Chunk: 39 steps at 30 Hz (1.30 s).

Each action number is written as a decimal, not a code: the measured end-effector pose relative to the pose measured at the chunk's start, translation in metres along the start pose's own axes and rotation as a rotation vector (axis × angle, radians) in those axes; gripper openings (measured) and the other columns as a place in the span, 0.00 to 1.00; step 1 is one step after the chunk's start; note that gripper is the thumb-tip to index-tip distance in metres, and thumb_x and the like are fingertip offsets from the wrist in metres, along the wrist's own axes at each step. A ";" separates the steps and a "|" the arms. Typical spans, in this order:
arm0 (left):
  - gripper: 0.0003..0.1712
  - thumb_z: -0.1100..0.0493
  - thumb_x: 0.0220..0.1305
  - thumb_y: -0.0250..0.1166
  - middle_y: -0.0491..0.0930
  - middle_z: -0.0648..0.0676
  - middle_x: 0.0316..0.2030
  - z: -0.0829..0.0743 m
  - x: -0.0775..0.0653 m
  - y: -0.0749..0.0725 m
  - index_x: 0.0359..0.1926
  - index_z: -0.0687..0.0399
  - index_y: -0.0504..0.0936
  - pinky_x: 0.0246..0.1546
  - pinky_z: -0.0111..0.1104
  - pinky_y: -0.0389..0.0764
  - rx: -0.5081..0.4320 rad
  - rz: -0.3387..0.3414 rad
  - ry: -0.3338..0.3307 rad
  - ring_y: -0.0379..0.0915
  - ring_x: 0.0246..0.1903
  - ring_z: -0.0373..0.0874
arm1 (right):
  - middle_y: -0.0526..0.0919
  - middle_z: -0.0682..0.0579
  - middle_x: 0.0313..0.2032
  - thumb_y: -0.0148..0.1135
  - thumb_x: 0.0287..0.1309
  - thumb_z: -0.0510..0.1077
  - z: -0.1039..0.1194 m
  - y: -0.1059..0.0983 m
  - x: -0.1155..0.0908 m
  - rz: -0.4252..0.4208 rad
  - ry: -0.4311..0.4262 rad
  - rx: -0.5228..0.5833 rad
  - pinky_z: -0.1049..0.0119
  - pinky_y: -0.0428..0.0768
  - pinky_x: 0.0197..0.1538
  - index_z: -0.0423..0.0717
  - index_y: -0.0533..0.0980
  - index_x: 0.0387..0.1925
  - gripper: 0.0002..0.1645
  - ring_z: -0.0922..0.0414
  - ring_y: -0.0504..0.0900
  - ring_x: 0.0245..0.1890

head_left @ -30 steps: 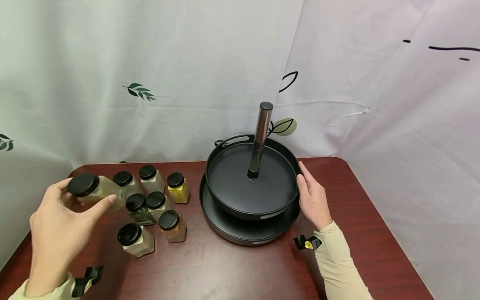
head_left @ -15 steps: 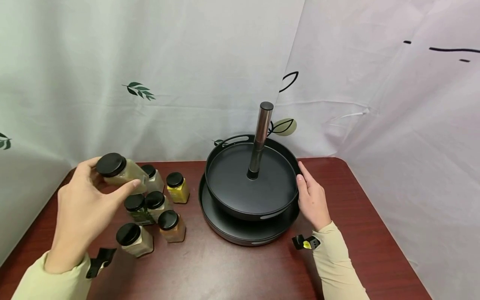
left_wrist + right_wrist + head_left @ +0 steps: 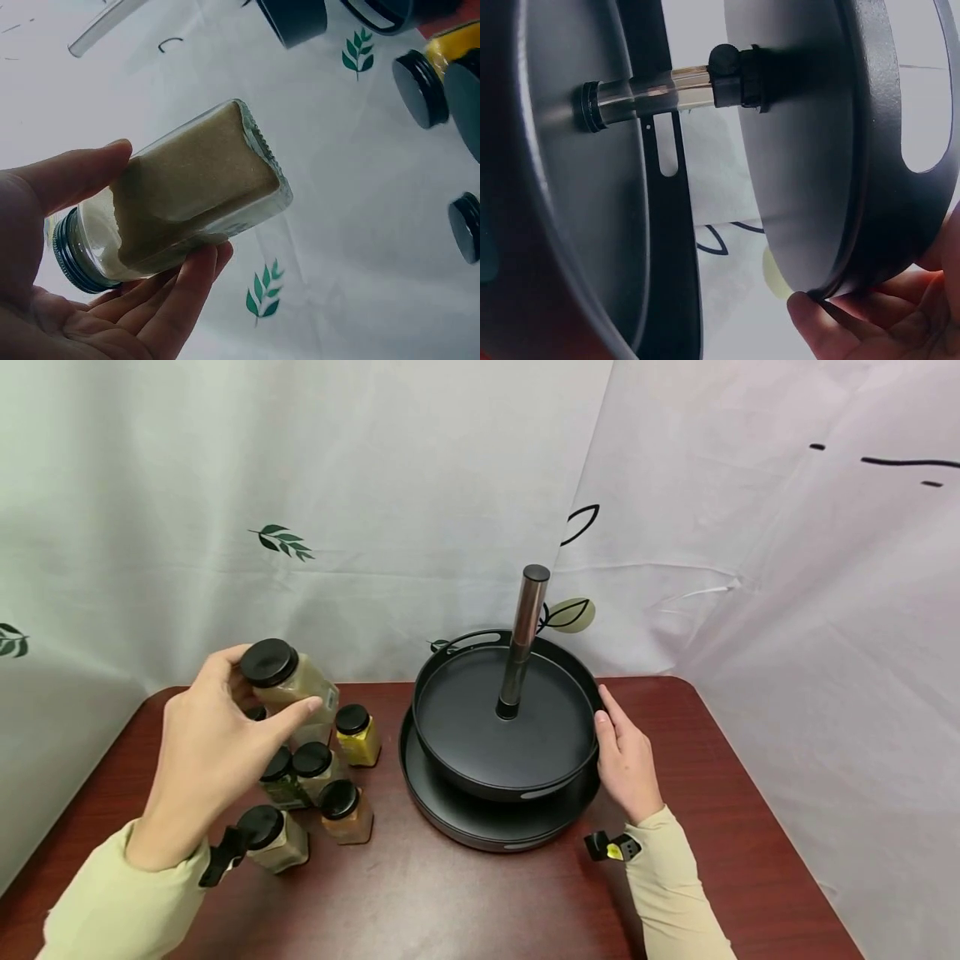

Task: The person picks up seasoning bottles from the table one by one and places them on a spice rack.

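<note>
My left hand (image 3: 213, 747) grips a square glass jar (image 3: 296, 681), thumb on one side and fingers on the other. The jar is tilted in the air over the back jars, its black lid toward my palm. Pale beige powder fills much of it in the left wrist view. On the right stands a black two-tier rack (image 3: 465, 718) with a metal post (image 3: 522, 631). My right hand (image 3: 628, 764) holds the rim of its upper tray; in the right wrist view a fingertip (image 3: 806, 311) sits at that tray's lower edge. Both trays show no jars.
Several black-lidded jars stand on the brown table (image 3: 450, 902) left of the rack: a yellow one (image 3: 360, 745), an orange-brown one (image 3: 351, 822), a green-herb one (image 3: 285, 789) and a cream one (image 3: 281, 845). A white curtain (image 3: 420, 485) hangs behind.
My left hand has carried the jar to the right and upward, from the table's left side to over the back jars. My right hand and the rack look unmoved.
</note>
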State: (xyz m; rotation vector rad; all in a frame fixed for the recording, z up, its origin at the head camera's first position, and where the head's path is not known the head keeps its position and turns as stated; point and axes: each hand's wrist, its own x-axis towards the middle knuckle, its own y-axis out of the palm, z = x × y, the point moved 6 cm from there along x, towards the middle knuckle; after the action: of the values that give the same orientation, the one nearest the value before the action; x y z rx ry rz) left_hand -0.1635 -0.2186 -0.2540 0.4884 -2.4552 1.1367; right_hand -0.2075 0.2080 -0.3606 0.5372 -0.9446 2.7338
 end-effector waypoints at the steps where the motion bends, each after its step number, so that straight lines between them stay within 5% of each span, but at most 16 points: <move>1: 0.38 0.51 0.50 0.81 0.85 0.55 0.34 -0.002 0.001 0.002 0.61 0.55 0.75 0.28 0.20 0.69 -0.001 0.003 0.009 0.72 0.27 0.25 | 0.64 0.53 0.15 0.44 0.79 0.45 0.000 0.000 0.000 -0.002 -0.002 0.003 0.54 0.71 0.56 0.45 0.65 0.74 0.27 0.46 0.77 0.42; 3: 0.38 0.50 0.51 0.80 0.85 0.54 0.33 -0.006 0.004 0.006 0.61 0.54 0.75 0.28 0.21 0.69 -0.003 0.020 0.013 0.72 0.27 0.29 | 0.67 0.52 0.16 0.44 0.79 0.45 0.001 0.000 0.000 -0.004 -0.005 0.003 0.51 0.71 0.59 0.45 0.65 0.73 0.27 0.46 0.77 0.50; 12: 0.37 0.47 0.53 0.78 0.86 0.53 0.36 -0.024 0.017 0.021 0.61 0.54 0.75 0.32 0.24 0.74 -0.054 0.073 0.016 0.80 0.32 0.40 | 0.62 0.53 0.14 0.43 0.79 0.46 0.000 0.001 -0.002 -0.011 0.007 -0.010 0.59 0.70 0.52 0.46 0.65 0.74 0.27 0.48 0.73 0.33; 19: 0.36 0.49 0.54 0.78 0.85 0.53 0.38 -0.037 0.024 0.032 0.61 0.55 0.75 0.34 0.24 0.76 -0.102 0.092 0.023 0.82 0.34 0.43 | 0.69 0.48 0.19 0.44 0.79 0.45 0.001 0.000 -0.002 -0.023 -0.002 -0.005 0.52 0.72 0.57 0.45 0.65 0.73 0.27 0.45 0.77 0.43; 26: 0.37 0.52 0.55 0.77 0.84 0.55 0.41 -0.055 0.037 0.051 0.62 0.59 0.73 0.37 0.38 0.78 -0.142 0.115 0.073 0.80 0.35 0.47 | 0.62 0.51 0.14 0.43 0.79 0.45 0.001 0.001 -0.002 -0.023 0.006 -0.019 0.62 0.66 0.46 0.45 0.65 0.74 0.27 0.50 0.64 0.24; 39: 0.38 0.54 0.54 0.78 0.83 0.59 0.44 -0.072 0.051 0.092 0.61 0.64 0.71 0.37 0.42 0.79 -0.161 0.194 0.079 0.80 0.35 0.50 | 0.62 0.52 0.15 0.43 0.79 0.45 0.002 0.000 -0.004 -0.029 0.004 -0.018 0.63 0.66 0.46 0.46 0.65 0.74 0.26 0.50 0.64 0.25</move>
State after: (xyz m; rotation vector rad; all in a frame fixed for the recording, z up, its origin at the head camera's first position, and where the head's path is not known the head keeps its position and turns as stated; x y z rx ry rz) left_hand -0.2358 -0.1140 -0.2461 0.1572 -2.5402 0.9974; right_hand -0.2035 0.2070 -0.3606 0.5378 -0.9523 2.6970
